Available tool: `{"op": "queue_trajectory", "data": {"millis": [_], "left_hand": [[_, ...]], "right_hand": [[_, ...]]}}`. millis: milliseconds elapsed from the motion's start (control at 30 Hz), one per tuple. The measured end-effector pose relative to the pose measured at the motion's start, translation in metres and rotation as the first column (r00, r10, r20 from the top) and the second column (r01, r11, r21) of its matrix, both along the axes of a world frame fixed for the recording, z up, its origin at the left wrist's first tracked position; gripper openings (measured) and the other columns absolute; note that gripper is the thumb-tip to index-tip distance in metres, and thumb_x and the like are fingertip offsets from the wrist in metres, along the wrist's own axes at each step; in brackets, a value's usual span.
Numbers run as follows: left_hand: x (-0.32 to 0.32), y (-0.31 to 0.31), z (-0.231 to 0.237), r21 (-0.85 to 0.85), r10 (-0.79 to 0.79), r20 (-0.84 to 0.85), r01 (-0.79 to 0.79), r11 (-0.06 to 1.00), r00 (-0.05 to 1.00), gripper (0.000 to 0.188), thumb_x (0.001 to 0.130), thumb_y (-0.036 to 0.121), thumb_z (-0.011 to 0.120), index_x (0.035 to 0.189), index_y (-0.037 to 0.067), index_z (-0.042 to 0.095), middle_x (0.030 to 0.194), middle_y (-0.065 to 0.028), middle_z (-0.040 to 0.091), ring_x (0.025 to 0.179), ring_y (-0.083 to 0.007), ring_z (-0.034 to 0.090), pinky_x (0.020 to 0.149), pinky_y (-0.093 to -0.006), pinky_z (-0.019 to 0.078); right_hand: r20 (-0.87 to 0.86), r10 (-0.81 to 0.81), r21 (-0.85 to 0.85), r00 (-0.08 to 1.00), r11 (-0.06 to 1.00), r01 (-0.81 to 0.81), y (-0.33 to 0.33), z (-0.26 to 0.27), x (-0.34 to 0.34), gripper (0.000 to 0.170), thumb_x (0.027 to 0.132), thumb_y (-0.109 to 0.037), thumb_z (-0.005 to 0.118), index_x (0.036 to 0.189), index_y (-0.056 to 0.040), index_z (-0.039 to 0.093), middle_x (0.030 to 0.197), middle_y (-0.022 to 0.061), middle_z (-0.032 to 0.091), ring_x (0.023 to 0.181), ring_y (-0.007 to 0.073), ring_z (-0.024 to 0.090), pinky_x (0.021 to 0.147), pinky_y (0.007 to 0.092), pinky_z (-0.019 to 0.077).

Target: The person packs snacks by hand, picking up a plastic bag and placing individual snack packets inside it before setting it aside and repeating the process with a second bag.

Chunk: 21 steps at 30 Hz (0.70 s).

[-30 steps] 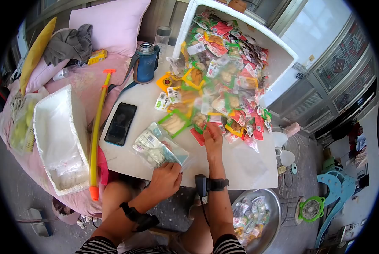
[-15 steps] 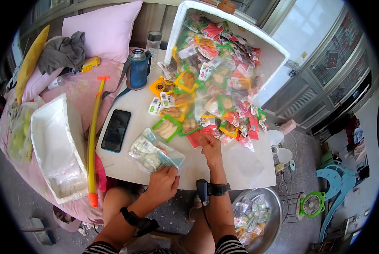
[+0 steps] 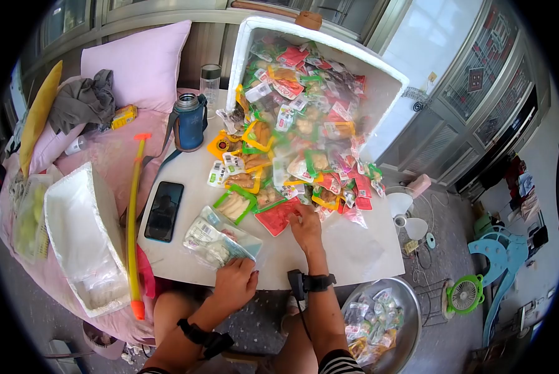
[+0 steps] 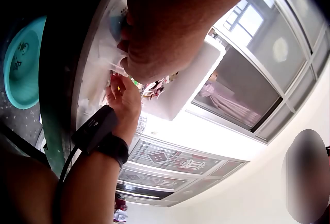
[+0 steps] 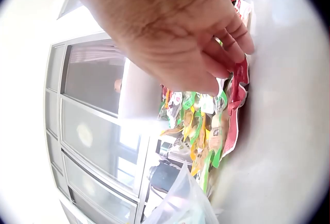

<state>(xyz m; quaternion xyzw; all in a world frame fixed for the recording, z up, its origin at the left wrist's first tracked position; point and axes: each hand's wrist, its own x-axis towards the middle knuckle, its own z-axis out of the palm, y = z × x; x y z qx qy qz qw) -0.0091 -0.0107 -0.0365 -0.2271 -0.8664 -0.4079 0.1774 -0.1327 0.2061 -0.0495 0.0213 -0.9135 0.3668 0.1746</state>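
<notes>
In the head view my left hand (image 3: 234, 283) grips the near edge of a clear plastic bag (image 3: 208, 240) with small packets inside, flat on the table. My right hand (image 3: 307, 229) pinches the right end of a red packet (image 3: 274, 218) at the near edge of the packet heap (image 3: 311, 131). In the right wrist view the fingers of my right hand (image 5: 180, 38) curl down onto the red packet (image 5: 234, 116). A green-edged packet (image 3: 234, 204) lies just beyond the bag.
A white foam box (image 3: 379, 75) lies tipped behind the heap. On the left are a phone (image 3: 164, 212), a blue bottle (image 3: 190, 124), a yellow tube (image 3: 134, 230) and an empty foam box (image 3: 86, 237). A metal basin (image 3: 409, 324) with packets stands below the table's right side.
The head view has shifted, so the scene sits further left and lower. My right hand has taken hold of the red packet, which now lies more in the open, nearer the bag.
</notes>
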Motion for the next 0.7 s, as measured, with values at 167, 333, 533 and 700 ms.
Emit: {"op": "queue_trajectory", "data": {"millis": [167, 333, 533, 700], "left_hand": [[0.0, 0.002, 0.001, -0.008, 0.007, 0.0, -0.007, 1.0, 1.0, 0.018, 0.072, 0.002, 0.065, 0.086, 0.001, 0.054, 0.074, -0.0162, 0.059, 0.069, -0.0361, 0.058, 0.06, -0.0454, 0.0456], [0.002, 0.004, 0.004, -0.003, 0.014, 0.035, -0.014, 1.0, 0.999, 0.017, 0.073, 0.002, 0.065, 0.085, 0.002, 0.053, 0.072, -0.0163, 0.058, 0.068, -0.0364, 0.058, 0.059, -0.0454, 0.0458], [0.001, 0.007, 0.0, -0.017, 0.023, 0.015, -0.023, 1.0, 1.0, 0.018, 0.073, 0.001, 0.067, 0.086, 0.002, 0.055, 0.07, -0.0157, 0.058, 0.065, -0.0351, 0.057, 0.058, -0.0435, 0.0456], [0.0, 0.009, 0.0, -0.03, 0.021, -0.008, -0.021, 0.999, 1.0, 0.019, 0.072, 0.0, 0.067, 0.088, 0.002, 0.056, 0.07, -0.0158, 0.058, 0.063, -0.0348, 0.057, 0.056, -0.0432, 0.0455]], "right_hand": [[-0.007, -0.131, -0.488, 0.991, 0.866, 0.111, 0.016, -0.024, -0.025, 0.038, 0.086, -0.013, 0.064, 0.122, -0.0002, 0.058, 0.104, 0.0122, 0.063, 0.074, 0.0183, 0.061, 0.065, 0.0296, 0.051], [0.066, 0.074, -0.951, 0.995, 0.307, 0.041, 0.023, 0.018, -0.019, 0.047, 0.094, -0.017, 0.057, 0.138, -0.007, 0.045, 0.119, 0.0084, 0.057, 0.093, 0.0147, 0.06, 0.077, 0.0318, 0.0526], [0.014, 0.084, -0.99, 0.996, 0.142, 0.002, 0.042, 0.015, -0.028, 0.048, 0.093, -0.018, 0.057, 0.137, -0.0068, 0.043, 0.116, 0.0072, 0.058, 0.087, 0.0145, 0.06, 0.073, 0.0307, 0.0534], [0.041, -0.022, -0.997, 0.999, 0.057, 0.042, 0.052, 0.018, -0.033, 0.041, 0.093, -0.019, 0.058, 0.131, -0.0076, 0.05, 0.117, 0.0022, 0.058, 0.088, 0.0115, 0.059, 0.072, 0.0303, 0.0516]]}}
